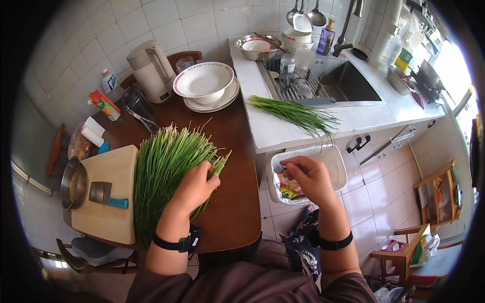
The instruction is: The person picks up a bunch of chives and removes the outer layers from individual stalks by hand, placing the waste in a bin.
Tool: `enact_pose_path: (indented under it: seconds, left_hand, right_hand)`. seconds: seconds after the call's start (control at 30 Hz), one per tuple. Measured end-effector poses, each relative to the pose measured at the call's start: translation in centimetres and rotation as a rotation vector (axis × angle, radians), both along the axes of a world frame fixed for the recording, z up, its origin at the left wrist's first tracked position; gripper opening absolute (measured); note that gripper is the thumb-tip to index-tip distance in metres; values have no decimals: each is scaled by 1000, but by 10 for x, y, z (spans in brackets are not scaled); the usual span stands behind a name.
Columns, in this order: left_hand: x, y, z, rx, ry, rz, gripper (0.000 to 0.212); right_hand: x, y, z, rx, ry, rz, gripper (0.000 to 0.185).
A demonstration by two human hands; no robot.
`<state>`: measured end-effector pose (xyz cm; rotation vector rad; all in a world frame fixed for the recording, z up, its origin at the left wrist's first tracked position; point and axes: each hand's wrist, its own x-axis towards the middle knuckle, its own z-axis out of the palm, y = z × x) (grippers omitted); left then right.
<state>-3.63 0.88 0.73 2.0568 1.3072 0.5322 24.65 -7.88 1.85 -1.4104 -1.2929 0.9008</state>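
A large heap of garlic chives [163,166] lies on the dark wooden table [235,219], its pale cut ends pointing away from me. At the heap's right edge, my left hand [197,185] is closed around a few chive stalks [219,165]. My right hand [308,176] hovers over the lined waste bin [341,166], fingers curled with thumb and fingertips close together; whether something small is between them cannot be told. A smaller bunch of chives [295,114] rests on the white counter, its green tips hanging over the front edge above the bin.
Left of the heap, a wooden cutting board [113,163] holds a cleaver [100,192] and a metal bowl [74,183]. Stacked white dishes [204,81], an electric kettle [149,70] and a dark jar [138,104] stand behind. A sink [352,81] is set into the counter [261,132].
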Motion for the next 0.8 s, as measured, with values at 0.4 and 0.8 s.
enact_pose_path:
  seconds: [0.4,0.8]
  left_hand:
    - [-24,9,60,-507,-667,180,16]
    - [-26,-15,135,-328,-937,156,17]
  right_hand:
    - [-48,9,-8,187,-462,262,26]
    - [-140,34,-54,369,-960,556,61]
